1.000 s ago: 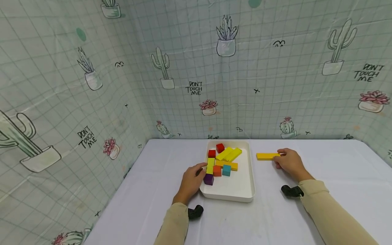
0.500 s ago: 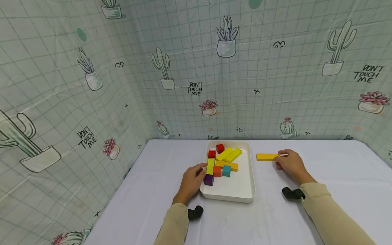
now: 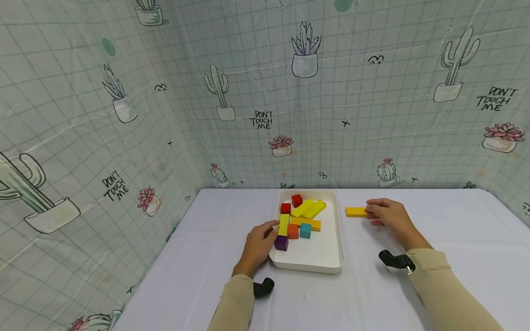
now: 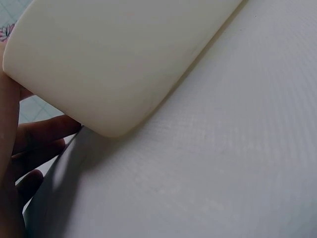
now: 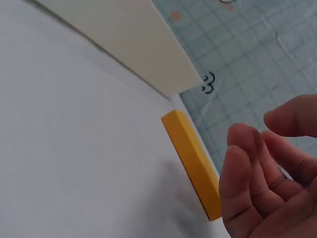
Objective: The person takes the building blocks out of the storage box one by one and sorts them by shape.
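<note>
At the left rim of a white tray (image 3: 314, 257), my left hand (image 3: 258, 243) grips the edge, the thumb at the rim and other fingers along the outside wall. The tray's wall (image 4: 109, 74) fills the upper left wrist view. To the right of the tray, a yellow-orange block (image 3: 355, 212) lies lengthwise on the table. My right hand (image 3: 391, 218) is over its right end, thumb and fingers parted and nothing between them. In the right wrist view the block (image 5: 190, 163) lies beside the fingertips (image 5: 235, 168).
Inside the tray are red cubes (image 3: 296, 200), yellow blocks (image 3: 314, 209), a yellow-green block (image 3: 283, 225), a purple cube (image 3: 281, 243), an orange cube (image 3: 293, 231), a blue cube (image 3: 305, 231) and an orange-yellow bar (image 3: 308, 224). A printed cactus curtain (image 3: 348, 151) stands behind the table.
My right hand has shifted slightly left, covering more of the yellow-orange block's right end. The left hand and tray stay in place.
</note>
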Demonstrator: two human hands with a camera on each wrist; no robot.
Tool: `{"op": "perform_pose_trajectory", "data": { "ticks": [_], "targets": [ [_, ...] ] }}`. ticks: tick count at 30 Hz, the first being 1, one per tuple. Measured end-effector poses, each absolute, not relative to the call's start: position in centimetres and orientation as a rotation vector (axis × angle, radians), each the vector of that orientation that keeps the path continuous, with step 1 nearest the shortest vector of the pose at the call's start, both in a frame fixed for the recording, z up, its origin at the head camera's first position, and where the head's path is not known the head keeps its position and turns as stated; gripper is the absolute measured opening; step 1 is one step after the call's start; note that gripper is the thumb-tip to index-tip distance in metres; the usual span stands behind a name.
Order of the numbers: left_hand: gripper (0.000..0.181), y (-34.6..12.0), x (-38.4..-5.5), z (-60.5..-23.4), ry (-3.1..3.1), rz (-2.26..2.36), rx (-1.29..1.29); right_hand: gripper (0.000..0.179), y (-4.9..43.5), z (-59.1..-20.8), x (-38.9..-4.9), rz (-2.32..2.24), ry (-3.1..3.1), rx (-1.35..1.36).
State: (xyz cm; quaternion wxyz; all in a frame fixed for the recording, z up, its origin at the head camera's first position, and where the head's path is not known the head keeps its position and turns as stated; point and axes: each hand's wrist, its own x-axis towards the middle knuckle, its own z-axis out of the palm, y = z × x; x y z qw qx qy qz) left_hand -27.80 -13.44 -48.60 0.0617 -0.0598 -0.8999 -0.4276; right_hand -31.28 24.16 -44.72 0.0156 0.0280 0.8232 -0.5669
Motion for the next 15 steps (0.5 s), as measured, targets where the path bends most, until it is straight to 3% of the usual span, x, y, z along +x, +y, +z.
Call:
{"op": "perform_pose_trajectory", "data": {
  "ticks": [6, 15],
  "targets": [
    [0.035, -13.4, -27.8, -48.7, -2.724, -1.301, -0.18, 0.051, 22.3, -44.0, -31.3, -1.775, 2.489, -0.094],
    [0.035, -13.4, -27.8, -48.7, -2.719, -1.308, -0.187, 0.046, 19.5, -43.8, -31.3, -1.788, 2.454, -0.121]
  ]
}}
